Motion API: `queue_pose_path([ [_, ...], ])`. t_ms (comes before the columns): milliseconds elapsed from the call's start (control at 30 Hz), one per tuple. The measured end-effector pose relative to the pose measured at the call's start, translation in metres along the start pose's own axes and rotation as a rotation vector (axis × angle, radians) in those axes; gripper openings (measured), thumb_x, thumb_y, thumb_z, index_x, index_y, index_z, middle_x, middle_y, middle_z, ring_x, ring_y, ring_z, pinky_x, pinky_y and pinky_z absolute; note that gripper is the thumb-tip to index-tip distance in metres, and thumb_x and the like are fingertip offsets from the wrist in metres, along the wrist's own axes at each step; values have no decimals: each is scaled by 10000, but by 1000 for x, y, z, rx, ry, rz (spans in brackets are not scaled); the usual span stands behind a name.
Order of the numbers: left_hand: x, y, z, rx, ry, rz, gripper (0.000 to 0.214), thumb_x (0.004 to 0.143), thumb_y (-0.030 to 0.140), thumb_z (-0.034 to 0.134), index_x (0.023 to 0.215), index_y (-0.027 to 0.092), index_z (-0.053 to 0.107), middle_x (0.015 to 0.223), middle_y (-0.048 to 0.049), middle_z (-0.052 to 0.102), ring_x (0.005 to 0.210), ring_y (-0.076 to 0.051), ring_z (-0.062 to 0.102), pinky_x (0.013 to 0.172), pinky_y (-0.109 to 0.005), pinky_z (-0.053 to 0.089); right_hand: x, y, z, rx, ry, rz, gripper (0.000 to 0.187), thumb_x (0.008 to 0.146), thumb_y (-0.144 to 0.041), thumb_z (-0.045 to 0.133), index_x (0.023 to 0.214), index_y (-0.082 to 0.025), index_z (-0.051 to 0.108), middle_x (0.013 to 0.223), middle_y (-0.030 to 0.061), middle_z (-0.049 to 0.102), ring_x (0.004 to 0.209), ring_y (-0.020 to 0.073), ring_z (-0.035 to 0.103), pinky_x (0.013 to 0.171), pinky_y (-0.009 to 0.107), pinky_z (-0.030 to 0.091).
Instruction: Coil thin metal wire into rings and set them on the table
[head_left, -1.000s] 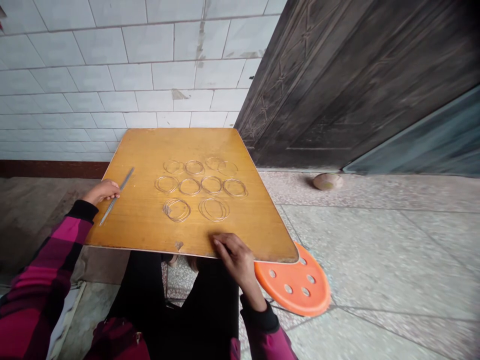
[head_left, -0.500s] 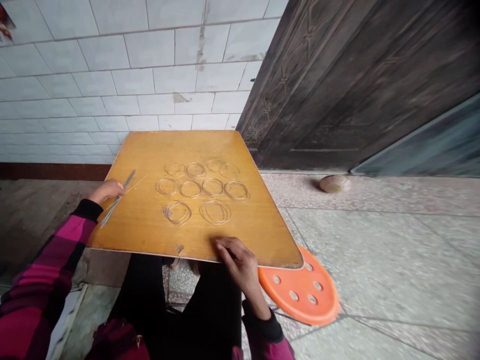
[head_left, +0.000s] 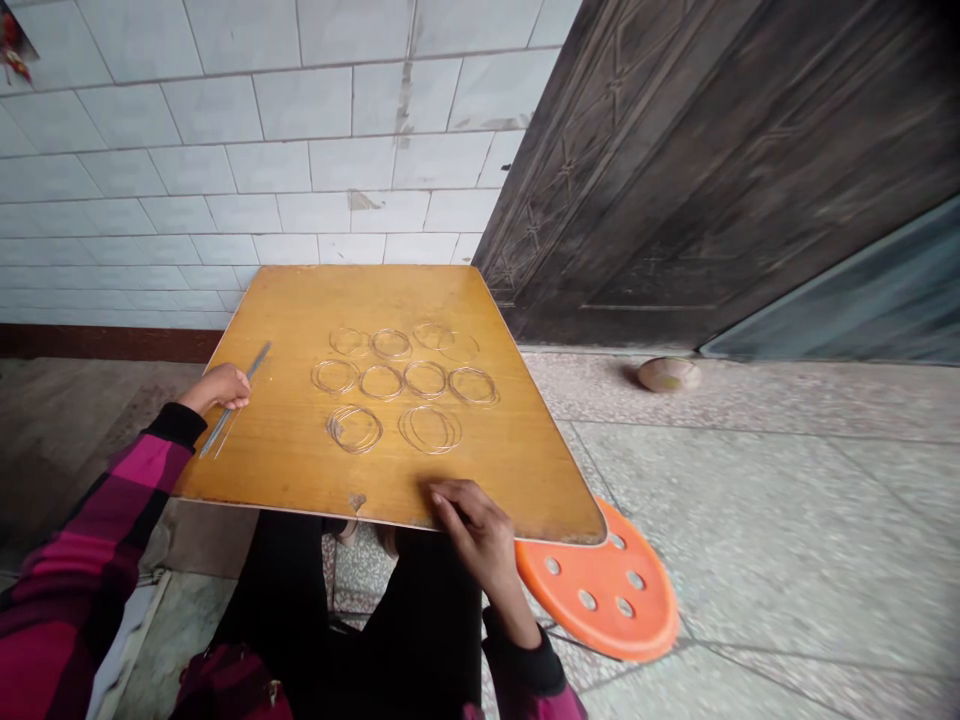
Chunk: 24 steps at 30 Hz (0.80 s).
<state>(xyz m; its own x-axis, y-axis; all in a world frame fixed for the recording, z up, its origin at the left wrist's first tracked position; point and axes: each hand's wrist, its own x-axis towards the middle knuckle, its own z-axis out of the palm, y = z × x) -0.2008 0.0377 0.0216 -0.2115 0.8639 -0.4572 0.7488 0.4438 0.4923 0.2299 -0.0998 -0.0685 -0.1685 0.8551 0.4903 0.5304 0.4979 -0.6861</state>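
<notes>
At the table's left side my left hand (head_left: 223,388) is closed in a pinch on a thin straight wire (head_left: 229,432), whose lower end shows below the fingers. A small bundle of grey rods or wires (head_left: 215,432) lies beside and partly under that hand. My right hand (head_left: 480,525) hangs over the front edge, fingers curled in toward the thumb, with nothing visible in it. Several thin wire rings lie in rows on the table, among them a front-left ring (head_left: 355,429) and a front-right ring (head_left: 430,430), both nearer the right hand than the back rows.
The yellow wooden tabletop (head_left: 300,300) has a chipped front edge and stands against a white tiled wall (head_left: 322,160). An orange stool (head_left: 600,590) with holes sits by its right front corner. A dark carved door (head_left: 637,200) and a rounded object (head_left: 669,374) are to the right.
My left hand has turned the thin wire, which pointed up and right across the table and now points down toward the front, alongside the bundle. My right hand stays nearly where it was.
</notes>
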Motion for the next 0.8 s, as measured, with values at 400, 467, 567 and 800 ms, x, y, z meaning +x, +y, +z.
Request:
queue_pose_path([
  [400,-3,15,-1,100,95,-5,142,521,82,607,427,156,531,438,-16,517,460,-132,493,454,-225,316,0,0,0,3,7,-9,162,954,-287,562,916,-203,695,882,68,732,823,200,704,731,313,574],
  [467,-4,16,-2,105,101,3,134,525,81,599,435,157,536,424,-6,499,443,-125,475,452,-224,309,0,0,0,4,5,-9,168,956,-290,559,913,-203,696,881,67,731,822,199,705,730,311,574],
  [567,-6,15,-1,88,104,11,101,531,78,593,477,156,558,439,-5,528,448,-122,481,466,-221,338,0,0,0,3,6,-7,182,957,-305,555,917,-204,700,884,71,732,823,202,707,732,316,577],
  [800,-10,18,-5,-16,123,-3,148,561,53,614,496,156,529,455,-3,542,471,-123,519,503,-226,409,-1,-2,1,8,1,7,180,955,-308,558,924,-204,702,898,78,733,835,209,706,746,330,581],
])
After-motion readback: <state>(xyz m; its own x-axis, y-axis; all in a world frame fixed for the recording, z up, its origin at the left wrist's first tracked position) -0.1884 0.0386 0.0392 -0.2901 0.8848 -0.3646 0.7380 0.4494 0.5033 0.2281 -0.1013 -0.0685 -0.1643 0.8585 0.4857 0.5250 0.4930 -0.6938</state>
